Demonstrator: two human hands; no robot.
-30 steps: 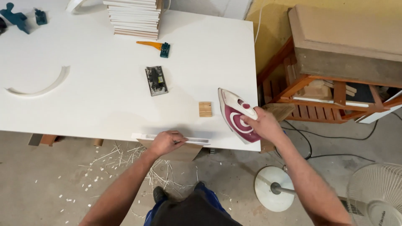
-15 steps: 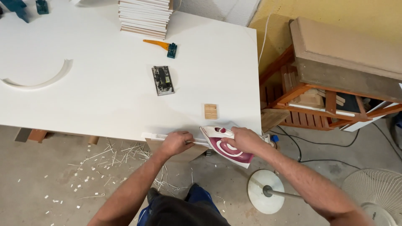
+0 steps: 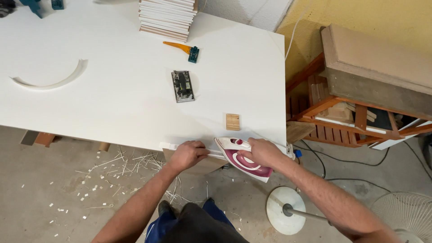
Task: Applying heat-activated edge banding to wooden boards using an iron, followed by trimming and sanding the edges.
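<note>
My right hand (image 3: 262, 153) grips a white and magenta clothes iron (image 3: 240, 159), turned on its side against the near edge of the white table (image 3: 112, 117). My left hand (image 3: 188, 154) presses a thin white edge strip (image 3: 168, 146) against that same edge, just left of the iron's tip. The strip runs along the edge and passes under my left fingers. A small wooden block (image 3: 232, 122) lies on the tabletop just behind the iron.
On the table lie a dark grey hand tool (image 3: 182, 86), an orange-handled scraper (image 3: 182, 47), a stack of white boards (image 3: 166, 15) and a curved white piece (image 3: 49, 80). A wooden rack (image 3: 355, 112) stands right. A fan base (image 3: 285, 209) and cables are on the floor.
The iron came off the tabletop's right corner, tipped onto its side and moved left along the table's near edge toward my left hand, which stays on the strip.
</note>
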